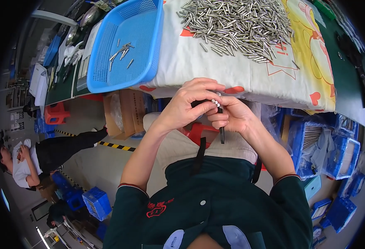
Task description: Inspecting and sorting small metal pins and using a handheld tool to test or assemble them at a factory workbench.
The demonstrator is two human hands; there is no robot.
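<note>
My left hand (pixel 191 101) and my right hand (pixel 233 115) meet in front of the table's near edge, fingers bent and closed together. Between their fingertips are several small metal pins (pixel 216 103), their round bright ends showing. A slim black object (pixel 222 136) sticks out below my right hand's fingers; its kind I cannot make out. Just beyond the hands, a big heap of similar metal pins (pixel 240 27) lies on a patterned cloth (pixel 172 62). To the left, a blue plastic basket (pixel 94 76) holds a few loose pins (pixel 122 52).
Right of my legs stand blue bins (pixel 342 155) with rods and plastic wrap. A cardboard box (pixel 132 112) and a red stool (pixel 56 114) are under and beside the table at left. Farther left, another person (pixel 27 162) is by yellow-black floor tape (pixel 116 146).
</note>
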